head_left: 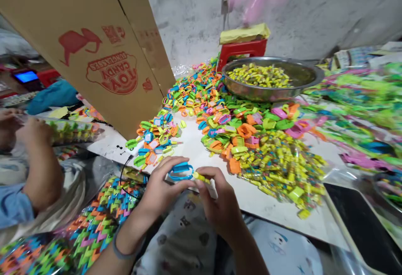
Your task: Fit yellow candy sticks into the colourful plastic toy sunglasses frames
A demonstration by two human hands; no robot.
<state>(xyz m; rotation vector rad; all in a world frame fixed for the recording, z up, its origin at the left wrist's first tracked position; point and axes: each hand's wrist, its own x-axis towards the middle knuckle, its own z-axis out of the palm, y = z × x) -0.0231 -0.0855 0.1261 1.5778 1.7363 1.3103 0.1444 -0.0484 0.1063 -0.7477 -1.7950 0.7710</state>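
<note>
Close to my body at the table's front edge, my left hand (168, 182) is closed around a blue plastic toy watch (181, 172), a ring-shaped piece with an opening through its middle. Just to the right, my right hand (216, 191) pinches a small yellow wrapped candy tube (201, 177) between thumb and fingers. One end of the tube points at the blue piece; whether they touch I cannot tell. Beyond my hands lies a small group of coloured toy watches (153, 145). A heap of yellow candy tubes (276, 162) spreads to the right.
A tall cardboard box (103, 57) stands at the left. Behind the heaps sit a steel bowl (273, 92) of candy and a red stool (241, 48). A phone (361, 220) lies at right. Packed bags (103, 216) and another person's arm (40, 162) are at left.
</note>
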